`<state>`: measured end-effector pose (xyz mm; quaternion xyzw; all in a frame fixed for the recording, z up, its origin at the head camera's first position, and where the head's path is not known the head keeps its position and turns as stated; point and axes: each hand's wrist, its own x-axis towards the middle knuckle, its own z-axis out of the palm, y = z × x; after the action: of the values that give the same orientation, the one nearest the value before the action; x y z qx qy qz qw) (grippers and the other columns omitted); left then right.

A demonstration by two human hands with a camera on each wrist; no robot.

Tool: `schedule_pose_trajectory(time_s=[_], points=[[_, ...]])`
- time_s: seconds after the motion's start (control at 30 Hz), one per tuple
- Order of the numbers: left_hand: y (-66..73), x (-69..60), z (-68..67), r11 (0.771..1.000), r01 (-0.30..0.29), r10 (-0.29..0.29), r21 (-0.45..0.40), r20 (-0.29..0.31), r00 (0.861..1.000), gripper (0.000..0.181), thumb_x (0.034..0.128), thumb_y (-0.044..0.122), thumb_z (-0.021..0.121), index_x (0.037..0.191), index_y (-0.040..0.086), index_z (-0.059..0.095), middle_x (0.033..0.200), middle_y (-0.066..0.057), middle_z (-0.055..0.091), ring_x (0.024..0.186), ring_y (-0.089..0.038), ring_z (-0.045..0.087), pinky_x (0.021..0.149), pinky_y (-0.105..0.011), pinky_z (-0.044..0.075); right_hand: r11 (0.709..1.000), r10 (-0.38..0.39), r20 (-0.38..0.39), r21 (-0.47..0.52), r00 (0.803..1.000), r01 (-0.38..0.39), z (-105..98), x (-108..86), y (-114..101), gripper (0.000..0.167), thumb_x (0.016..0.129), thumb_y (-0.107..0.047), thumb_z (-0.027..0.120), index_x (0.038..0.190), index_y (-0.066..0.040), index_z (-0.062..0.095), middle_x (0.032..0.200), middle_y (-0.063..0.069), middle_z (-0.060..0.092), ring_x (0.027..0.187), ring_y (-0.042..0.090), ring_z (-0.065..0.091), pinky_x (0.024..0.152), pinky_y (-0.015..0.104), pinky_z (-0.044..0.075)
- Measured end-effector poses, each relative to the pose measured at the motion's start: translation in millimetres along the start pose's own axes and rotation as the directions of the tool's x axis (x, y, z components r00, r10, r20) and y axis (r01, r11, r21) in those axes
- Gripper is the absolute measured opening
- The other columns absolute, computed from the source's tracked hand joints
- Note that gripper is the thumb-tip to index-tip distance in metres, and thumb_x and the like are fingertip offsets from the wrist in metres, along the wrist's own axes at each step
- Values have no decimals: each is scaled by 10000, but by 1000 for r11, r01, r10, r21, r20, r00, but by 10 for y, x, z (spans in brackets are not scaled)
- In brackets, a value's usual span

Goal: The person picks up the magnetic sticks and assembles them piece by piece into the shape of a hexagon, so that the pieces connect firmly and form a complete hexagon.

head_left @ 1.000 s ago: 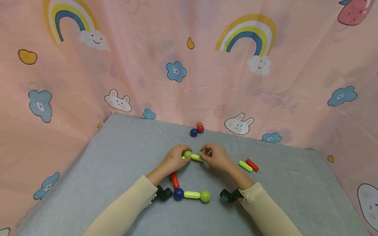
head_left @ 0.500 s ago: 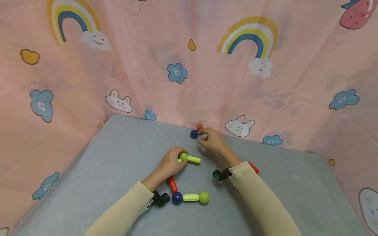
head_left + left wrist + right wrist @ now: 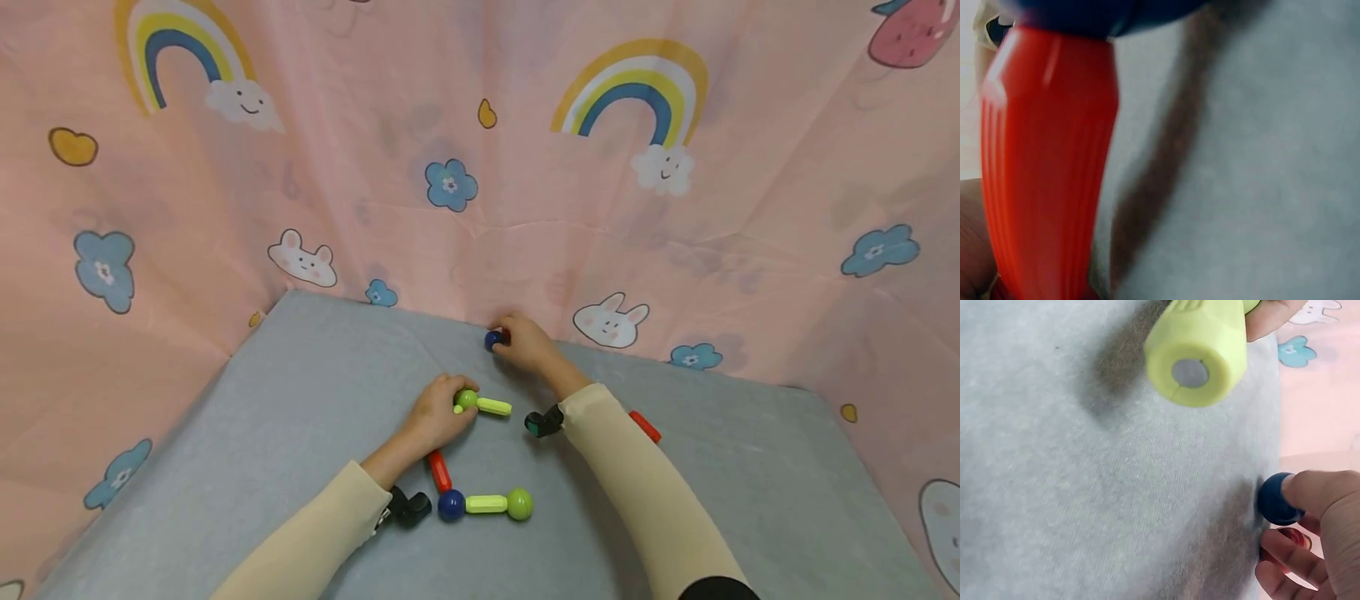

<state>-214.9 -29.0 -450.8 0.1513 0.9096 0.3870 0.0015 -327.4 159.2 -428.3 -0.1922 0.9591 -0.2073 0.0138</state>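
My left hand (image 3: 437, 412) grips a light-green ball (image 3: 467, 400) with a yellow-green magnetic rod (image 3: 494, 407) jutting to the right. That rod's grey round end faces the right wrist view. Below this hand, a red rod (image 3: 439, 471) runs down to a dark blue ball (image 3: 452, 505), itself joined to another yellow-green rod (image 3: 486, 504) and green ball (image 3: 520, 504). At the back edge, my right hand (image 3: 528, 346) pinches a loose blue ball (image 3: 1275, 500), thumb against its side. A red ball (image 3: 1270, 556) lies beside it, mostly behind the fingers.
A loose red rod (image 3: 645, 426) lies to the right, partly behind the right sleeve (image 3: 630, 475). The grey cloth surface (image 3: 750, 467) meets a pink patterned curtain (image 3: 420, 242) just behind the right hand.
My right hand has left the yellow-green rod, reached away to the back edge and taken hold of the blue ball. The left hand shifted slightly, still holding the green ball.
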Motion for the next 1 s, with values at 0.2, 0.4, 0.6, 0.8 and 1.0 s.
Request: schedule_pose_trajectory(time_s=[0.2,0.4,0.6,0.8,1.0], points=[[2,-1,-15,1000,-2,2,-4,8,1000,253,835,131,695,1086,95,691,963,-82,598,781,-158,498,680,-274,416,1000,-15,53,-14,998,16,52,59,-14,359,883,-137,659,1234,-70,623,1269,121,583,1173,270,559,1014,416,446],[-26,14,-7,1000,-25,25,-17,-2,1000,258,821,134,704,1076,98,695,975,-86,609,792,-158,504,686,-273,414,996,-79,87,-30,993,82,9,-49,-53,346,874,-162,678,1207,-83,632,1206,124,611,1019,240,603,898,392,504],[-29,6,3,1000,-16,16,-17,1,1000,260,823,130,704,1081,102,695,986,-91,604,796,-165,505,693,-282,421,995,-91,147,-27,985,96,-50,-216,-86,331,868,-181,700,1183,-97,649,1158,93,646,929,191,590,861,365,516],[-17,5,19,1000,-20,20,-7,-6,1000,264,817,131,706,1079,98,695,980,-91,601,795,-166,508,688,-277,415,992,-98,170,-66,981,111,-110,-421,-116,334,864,-200,704,1179,-101,657,1135,81,659,900,179,582,856,357,519],[-9,-4,15,1000,-23,23,-4,-10,1000,261,814,127,699,1074,102,697,977,-94,605,790,-167,508,687,-280,415,992,-113,155,-41,981,121,-167,-619,-125,307,830,-164,722,1117,-63,681,1063,85,684,876,191,598,818,355,528]])
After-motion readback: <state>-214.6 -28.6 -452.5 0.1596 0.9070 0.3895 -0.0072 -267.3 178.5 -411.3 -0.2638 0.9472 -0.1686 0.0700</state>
